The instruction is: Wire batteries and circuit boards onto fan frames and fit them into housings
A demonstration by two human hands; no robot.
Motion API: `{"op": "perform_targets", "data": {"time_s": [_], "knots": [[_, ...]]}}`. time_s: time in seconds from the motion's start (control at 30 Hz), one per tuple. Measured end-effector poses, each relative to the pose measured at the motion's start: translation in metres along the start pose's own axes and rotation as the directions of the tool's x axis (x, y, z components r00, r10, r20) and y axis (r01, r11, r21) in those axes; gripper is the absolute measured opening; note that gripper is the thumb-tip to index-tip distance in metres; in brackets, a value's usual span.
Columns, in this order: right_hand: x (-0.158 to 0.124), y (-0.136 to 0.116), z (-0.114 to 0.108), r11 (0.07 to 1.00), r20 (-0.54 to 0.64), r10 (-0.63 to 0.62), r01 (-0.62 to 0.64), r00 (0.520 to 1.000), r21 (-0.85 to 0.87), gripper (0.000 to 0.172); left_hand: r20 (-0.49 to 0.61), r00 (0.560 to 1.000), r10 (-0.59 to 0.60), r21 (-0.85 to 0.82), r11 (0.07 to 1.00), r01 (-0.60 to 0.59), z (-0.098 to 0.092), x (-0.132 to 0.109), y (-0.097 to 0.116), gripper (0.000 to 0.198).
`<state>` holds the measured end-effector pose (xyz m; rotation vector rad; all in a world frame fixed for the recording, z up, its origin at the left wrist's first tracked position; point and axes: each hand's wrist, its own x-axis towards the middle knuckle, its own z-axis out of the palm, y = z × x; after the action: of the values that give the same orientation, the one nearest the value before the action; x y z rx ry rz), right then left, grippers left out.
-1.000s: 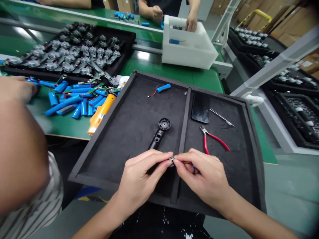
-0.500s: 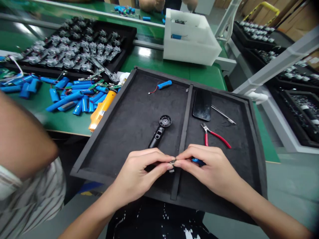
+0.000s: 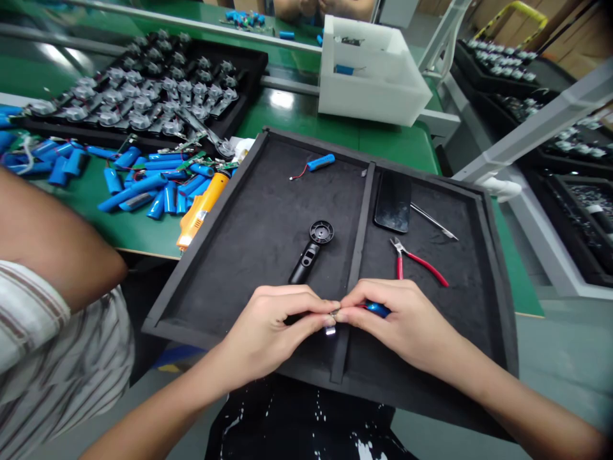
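My left hand (image 3: 282, 329) pinches a small electronic part between thumb and fingertips; its bright, pale square end (image 3: 330, 330) shows below them. Against those fingertips, my right hand (image 3: 405, 313) pinches at the same spot, on the lead of a blue cylindrical battery (image 3: 378, 309) tucked under its curled fingers. A red wire runs from the battery to the pinch, where the fingers hide the join. Just beyond my left hand, a black handheld fan body (image 3: 306, 259) with a round open head lies on the black foam tray (image 3: 230, 255).
Red-handled cutters (image 3: 421, 262), a black phone (image 3: 393, 201) and tweezers (image 3: 433, 220) lie in the tray's right section. Another blue battery (image 3: 320, 162) lies at its back. Left are an orange tool (image 3: 204, 211), piled batteries (image 3: 143, 182) and a co-worker's arm (image 3: 57, 223). A white bin (image 3: 373, 96) stands behind.
The view has shifted slightly. More of the battery and its red wire shows by my right hand, and the held part's end looks brighter. Both hands keep their pinch.
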<state>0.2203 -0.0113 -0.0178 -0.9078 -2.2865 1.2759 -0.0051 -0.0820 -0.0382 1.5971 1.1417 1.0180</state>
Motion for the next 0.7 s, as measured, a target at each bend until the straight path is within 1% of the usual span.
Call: {"op": "perform_targets", "data": {"time_s": [0.1, 0.17, 0.2, 0.27, 0.3, 0.33, 0.4, 0.43, 0.47, 0.5, 0.53, 0.6, 0.63, 0.7], "knots": [[0.000, -0.006, 0.005, 1.000, -0.058, 0.014, -0.012, 0.998, 0.024, 0.008, -0.025, 1.000, -0.018, -0.021, 1.000, 0.018, 0.001, -0.006, 0.002, 0.024], [-0.001, -0.010, 0.010, 0.996, -0.078, 0.044, -0.037, 0.996, 0.085, 0.009, -0.044, 0.997, -0.060, -0.083, 0.995, 0.056, -0.002, -0.012, 0.003, 0.028], [0.000, -0.012, 0.013, 0.991, -0.066, 0.058, -0.050, 0.996, 0.127, 0.009, -0.061, 0.995, -0.083, -0.125, 0.989, 0.075, -0.004, -0.015, 0.004, 0.024], [0.001, -0.015, 0.021, 0.975, -0.024, 0.067, -0.061, 0.997, 0.213, 0.009, -0.106, 0.988, -0.114, -0.211, 0.973, 0.090, -0.011, -0.022, 0.004, 0.010], [0.003, -0.016, 0.025, 0.965, -0.009, 0.062, -0.058, 0.998, 0.256, 0.009, -0.131, 0.984, -0.124, -0.247, 0.965, 0.089, -0.013, -0.025, 0.003, 0.007], [0.005, -0.017, 0.029, 0.952, -0.005, 0.053, -0.049, 0.999, 0.301, 0.009, -0.150, 0.980, -0.130, -0.276, 0.957, 0.085, -0.016, -0.028, 0.003, 0.010], [0.012, -0.020, 0.036, 0.918, -0.008, 0.023, -0.018, 1.000, 0.396, 0.010, -0.160, 0.979, -0.128, -0.307, 0.949, 0.074, -0.018, -0.034, 0.001, 0.026], [0.016, -0.023, 0.039, 0.898, -0.010, 0.002, 0.002, 1.000, 0.440, 0.011, -0.167, 0.979, -0.120, -0.319, 0.946, 0.062, -0.018, -0.036, 0.000, 0.030], [0.021, -0.025, 0.041, 0.880, -0.007, -0.023, 0.024, 1.000, 0.475, 0.011, -0.189, 0.976, -0.111, -0.338, 0.940, 0.042, -0.017, -0.038, -0.001, 0.027], [0.026, -0.027, 0.043, 0.869, 0.005, -0.049, 0.040, 0.999, 0.493, 0.012, -0.228, 0.969, -0.099, -0.360, 0.933, 0.010, -0.017, -0.040, -0.002, 0.020], [0.031, -0.029, 0.044, 0.867, 0.023, -0.073, 0.052, 0.997, 0.495, 0.012, -0.283, 0.955, -0.086, -0.377, 0.926, -0.028, -0.017, -0.042, -0.003, 0.013], [0.041, -0.031, 0.047, 0.879, 0.063, -0.118, 0.074, 0.991, 0.470, 0.012, -0.430, 0.900, -0.066, -0.354, 0.930, -0.100, -0.018, -0.044, -0.004, 0.012], [0.045, -0.031, 0.049, 0.883, 0.076, -0.134, 0.084, 0.988, 0.462, 0.012, -0.479, 0.876, -0.052, -0.316, 0.942, -0.117, -0.019, -0.044, -0.004, 0.012], [0.051, -0.030, 0.054, 0.877, 0.068, -0.145, 0.096, 0.987, 0.471, 0.013, -0.529, 0.849, -0.009, -0.239, 0.961, -0.138, -0.022, -0.044, -0.004, 0.013]]}}
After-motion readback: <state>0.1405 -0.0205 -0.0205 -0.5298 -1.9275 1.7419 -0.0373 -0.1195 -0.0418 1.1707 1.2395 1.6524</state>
